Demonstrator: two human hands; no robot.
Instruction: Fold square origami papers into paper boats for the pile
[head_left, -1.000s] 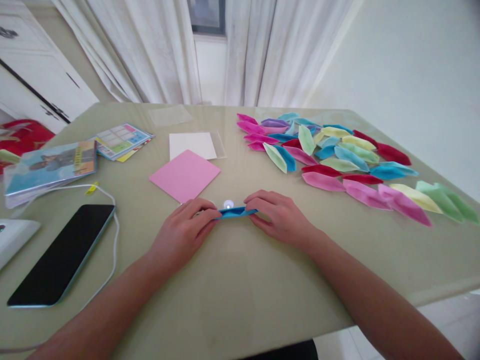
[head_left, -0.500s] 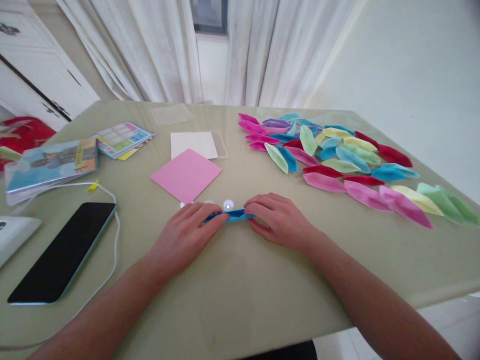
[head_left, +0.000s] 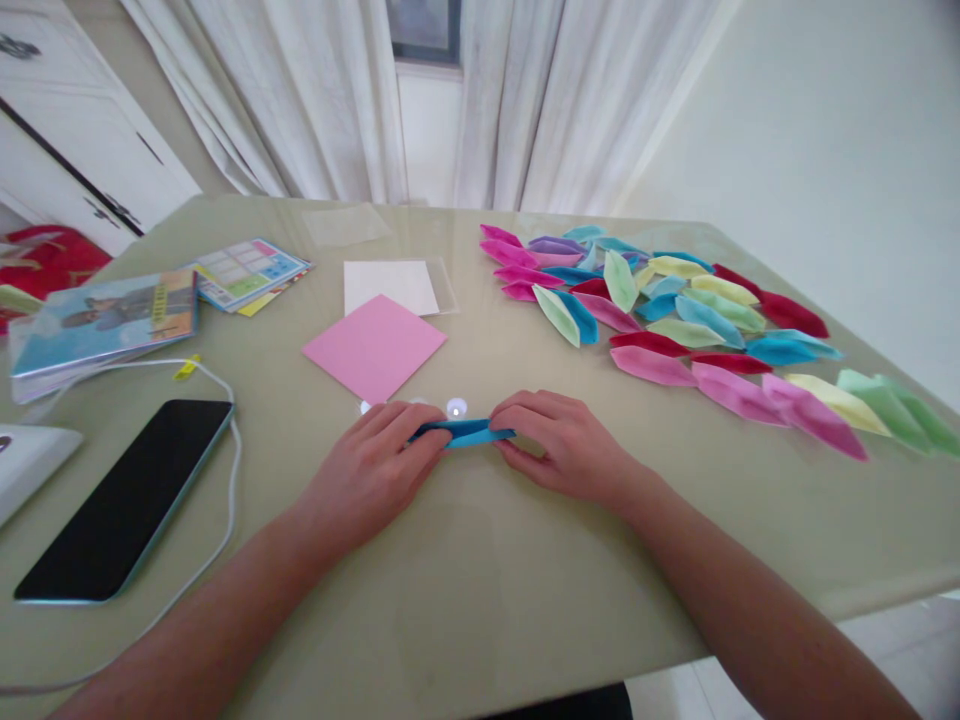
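Can read no word, number, brand or sign with certainty. On the book (head_left: 105, 325), toward the right of the cover, can make out an upright yellow column of apparent lettering, too small and blurred to spell out. On the cards (head_left: 251, 272) just beside it, can see a printed grid of coloured boxes, likewise too fine to read. On the yellow tag (head_left: 187, 368) at the white cable (head_left: 237, 470), cannot tell whether printed or plain. On the white device (head_left: 34, 465) at the left edge, can see a small dark mark, too indistinct to identify.
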